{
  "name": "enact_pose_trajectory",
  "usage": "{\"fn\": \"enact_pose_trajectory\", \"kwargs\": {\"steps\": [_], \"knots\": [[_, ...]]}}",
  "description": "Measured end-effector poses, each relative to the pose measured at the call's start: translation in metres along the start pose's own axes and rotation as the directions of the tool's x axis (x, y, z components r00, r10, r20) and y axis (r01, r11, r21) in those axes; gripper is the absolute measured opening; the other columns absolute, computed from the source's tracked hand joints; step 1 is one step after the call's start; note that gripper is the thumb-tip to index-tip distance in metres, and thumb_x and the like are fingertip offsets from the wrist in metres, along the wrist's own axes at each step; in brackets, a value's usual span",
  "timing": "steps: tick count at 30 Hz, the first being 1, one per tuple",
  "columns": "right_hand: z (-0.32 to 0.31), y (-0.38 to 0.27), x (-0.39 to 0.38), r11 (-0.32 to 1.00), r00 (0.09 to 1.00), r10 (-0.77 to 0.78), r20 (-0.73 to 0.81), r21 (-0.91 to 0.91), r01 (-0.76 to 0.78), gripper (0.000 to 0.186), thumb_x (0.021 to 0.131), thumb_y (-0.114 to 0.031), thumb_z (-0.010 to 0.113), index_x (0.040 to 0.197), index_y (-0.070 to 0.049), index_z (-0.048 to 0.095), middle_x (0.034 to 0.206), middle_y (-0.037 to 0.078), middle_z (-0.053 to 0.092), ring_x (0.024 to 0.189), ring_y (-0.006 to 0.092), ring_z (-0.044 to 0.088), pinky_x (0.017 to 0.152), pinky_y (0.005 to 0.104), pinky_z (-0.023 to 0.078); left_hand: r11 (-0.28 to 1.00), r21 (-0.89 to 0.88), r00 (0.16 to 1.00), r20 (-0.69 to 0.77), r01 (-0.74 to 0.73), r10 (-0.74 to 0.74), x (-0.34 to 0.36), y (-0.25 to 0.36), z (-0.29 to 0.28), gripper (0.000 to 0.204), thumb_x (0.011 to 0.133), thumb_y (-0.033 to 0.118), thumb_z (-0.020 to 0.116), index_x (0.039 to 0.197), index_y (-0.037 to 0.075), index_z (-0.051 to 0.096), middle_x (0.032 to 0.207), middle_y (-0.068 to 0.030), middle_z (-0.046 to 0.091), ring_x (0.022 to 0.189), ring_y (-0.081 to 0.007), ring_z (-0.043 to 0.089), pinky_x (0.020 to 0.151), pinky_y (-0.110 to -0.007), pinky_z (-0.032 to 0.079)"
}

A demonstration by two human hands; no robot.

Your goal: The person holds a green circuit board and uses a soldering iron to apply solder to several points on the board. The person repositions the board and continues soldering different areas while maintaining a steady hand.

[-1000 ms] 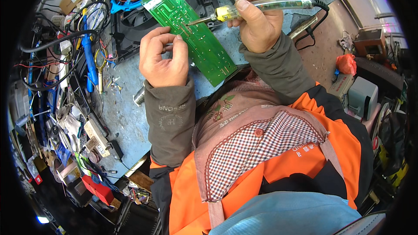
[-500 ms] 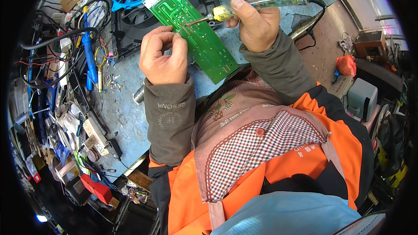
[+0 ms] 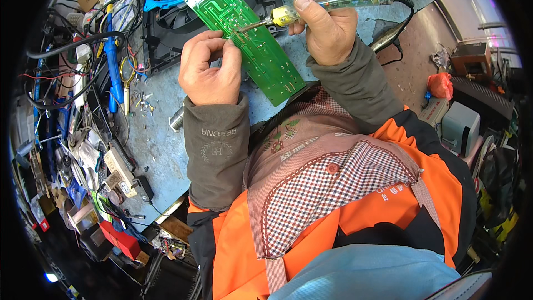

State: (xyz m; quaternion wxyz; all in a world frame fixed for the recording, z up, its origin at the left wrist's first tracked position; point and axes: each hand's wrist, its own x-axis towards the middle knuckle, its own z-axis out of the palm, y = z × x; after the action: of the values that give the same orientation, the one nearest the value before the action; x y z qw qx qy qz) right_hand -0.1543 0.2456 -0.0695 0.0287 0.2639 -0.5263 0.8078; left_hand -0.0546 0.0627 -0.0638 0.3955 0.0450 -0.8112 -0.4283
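My right hand [image 3: 331, 29] is wrapped round the soldering iron [image 3: 352, 1], tip at the green circuit board [image 3: 254, 45], upper centre of frame; left hand [image 3: 212, 72] is pinched by its left edge, can't tell on what; I'd go light, board steady; black fan frame [image 3: 151, 50] crowds upper left; bare bench [image 3: 164, 141] left of centre gives room.
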Motion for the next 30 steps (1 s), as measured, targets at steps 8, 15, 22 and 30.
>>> {"fn": "enact_pose_trajectory", "kwargs": {"steps": [8,15,22,30], "knots": [[0.0017,0.0,0.0008,1.0,1.0,0.006,-0.014,-0.011,-0.006,0.018,0.101,-0.017,0.073,0.103,-0.001,0.063,0.078,0.004,0.069,0.062,0.0073,0.063,0.055,0.0233,0.053,1.0,-0.005,1.0,0.0,-0.004,0.004,0.0001,-0.001,0.0003,0.007,0.081,-0.007,0.076,0.085,-0.002,0.072,0.101,-0.0146,0.073,0.076,-0.0151,0.069,0.069,-0.028,0.059],[0.003,0.0,0.0012,1.0,1.0,-0.012,-0.006,-0.023,0.012,0.019,0.101,-0.018,0.073,0.102,-0.002,0.062,0.078,0.004,0.069,0.061,0.0064,0.063,0.054,0.0222,0.052,1.0,0.002,1.0,0.0,-0.002,0.002,0.0002,-0.0008,0.0,0.007,0.081,-0.007,0.076,0.085,-0.002,0.072,0.1,-0.0144,0.073,0.075,-0.0155,0.069,0.069,-0.029,0.058],[0.0024,0.0006,0.0004,0.998,0.999,-0.032,0.001,-0.048,0.032,0.019,0.101,-0.018,0.074,0.102,-0.002,0.062,0.079,0.004,0.07,0.061,0.0064,0.063,0.054,0.022,0.052,1.0,0.001,1.0,-0.002,-0.008,0.008,0.0,-0.0021,0.0006,0.008,0.081,-0.007,0.076,0.085,-0.003,0.072,0.1,-0.0142,0.073,0.075,-0.0156,0.069,0.069,-0.029,0.058],[0.0017,0.0019,0.0005,0.997,0.999,-0.045,0.007,-0.064,0.045,0.02,0.101,-0.018,0.072,0.104,-0.001,0.063,0.079,0.006,0.069,0.061,0.0087,0.064,0.054,0.0247,0.054,1.0,0.004,1.0,0.004,-0.019,0.019,0.0,-0.0017,0.0006,0.008,0.081,-0.007,0.077,0.086,-0.003,0.072,0.1,-0.0139,0.072,0.074,-0.0152,0.069,0.068,-0.029,0.059]]}}
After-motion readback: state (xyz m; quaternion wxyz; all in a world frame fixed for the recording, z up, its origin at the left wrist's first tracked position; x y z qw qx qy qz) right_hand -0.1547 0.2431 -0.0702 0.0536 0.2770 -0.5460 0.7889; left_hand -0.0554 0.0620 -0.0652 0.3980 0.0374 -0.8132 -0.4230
